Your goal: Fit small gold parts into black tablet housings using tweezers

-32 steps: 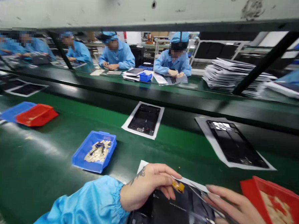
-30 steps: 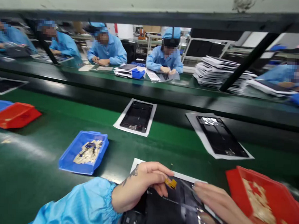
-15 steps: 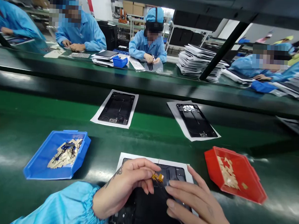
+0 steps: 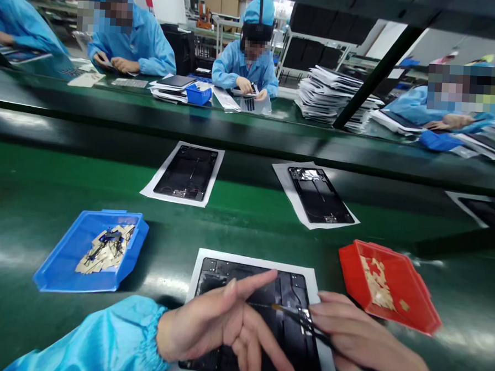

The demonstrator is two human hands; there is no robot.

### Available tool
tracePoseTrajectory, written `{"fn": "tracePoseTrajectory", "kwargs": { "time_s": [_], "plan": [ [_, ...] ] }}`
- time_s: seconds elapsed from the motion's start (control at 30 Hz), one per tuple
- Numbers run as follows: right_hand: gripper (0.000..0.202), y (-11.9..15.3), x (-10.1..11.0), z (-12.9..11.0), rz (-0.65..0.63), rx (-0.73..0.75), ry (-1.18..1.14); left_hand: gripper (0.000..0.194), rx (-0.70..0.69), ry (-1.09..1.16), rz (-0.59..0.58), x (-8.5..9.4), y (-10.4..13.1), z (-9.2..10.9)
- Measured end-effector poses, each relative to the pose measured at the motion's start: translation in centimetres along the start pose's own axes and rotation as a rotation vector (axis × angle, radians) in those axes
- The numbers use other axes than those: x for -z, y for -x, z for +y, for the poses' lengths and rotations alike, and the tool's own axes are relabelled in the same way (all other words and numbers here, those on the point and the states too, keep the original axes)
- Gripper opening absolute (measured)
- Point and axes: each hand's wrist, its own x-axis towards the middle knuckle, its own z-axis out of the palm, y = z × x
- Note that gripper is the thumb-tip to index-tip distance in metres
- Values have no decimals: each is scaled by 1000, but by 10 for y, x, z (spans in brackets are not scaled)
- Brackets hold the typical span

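Observation:
A black device panel lies on a white sheet right in front of me on the green table. My left hand hovers over it with fingers spread and the index finger stretched out, holding nothing. My right hand grips thin tweezers whose tip points left over the panel's middle, close to my left index finger. Whether the tip carries a part I cannot tell.
A blue tray of small parts sits to the left, a red tray of tan pieces to the right. Two more panels on sheets lie on the belt beyond. Several people in blue coats work at the far bench beside stacked panels.
The view tilted down and settled. My left hand let go of the small orange part and spread its fingers. My right hand shifted right and now holds the tweezers over the panel.

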Motion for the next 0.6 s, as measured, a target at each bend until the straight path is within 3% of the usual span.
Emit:
{"fn": "tracePoseTrajectory", "kwargs": {
  "time_s": [0.03,0.07,0.13,0.2,0.23,0.3,0.4,0.6],
  "plan": [
    [11,-2,3,-2,97,-43,-68,80,-18,-90,-23,5,5,2],
    [11,-6,5,-3,205,-114,-149,80,-57,-241,46,11,11,3],
    [7,-18,2,-4,370,-326,-330,66,-167,-706,375,29,22,5],
    [17,-33,-9,2,378,-530,-484,45,-221,-1212,669,49,31,4],
    [23,-41,-16,7,356,-616,-541,38,-214,-1412,724,58,35,1],
    [31,-53,-33,20,299,-769,-617,33,-180,-1667,684,70,39,-5],
    [34,-63,-61,39,178,-886,-690,34,-129,-1822,615,77,39,-16],
    [36,-69,-104,51,50,-925,-788,32,-143,-1753,643,78,32,-20]
  ]
}}
